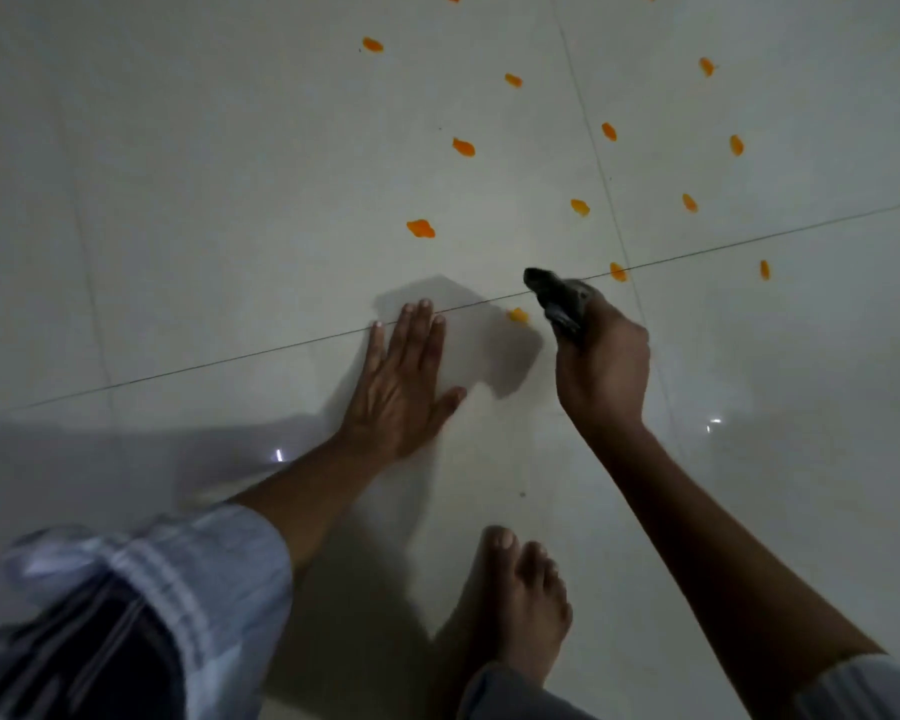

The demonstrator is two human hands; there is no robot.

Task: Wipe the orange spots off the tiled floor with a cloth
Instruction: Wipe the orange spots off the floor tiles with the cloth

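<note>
Head view shows the cloth [557, 304], a dark bunched rag, in the grip of the right hand [604, 366]; the fingers are curled tight round it. It hangs just above the floor, right beside the nearest orange spot [517, 315], which sits close to a thin tile line. I think the wiping has just begun, because many orange spots [421, 228] lie farther out, spread over two tiles, and none look smeared.

The next move, I think, is to press the cloth down on that near spot and rub it off, then reach out for the others one by one. The spots look soft and wet, so they might smear if the rub is too light.

The left hand [404, 387] lies flat on the floor with its fingers spread, holding nothing, and props the person up. A bare foot [523, 595] stands close below.

The tiled floor [204, 200] is pale, smooth and shiny, with small glints of light. The room is dim, and soft shadows fall near the hands.
</note>
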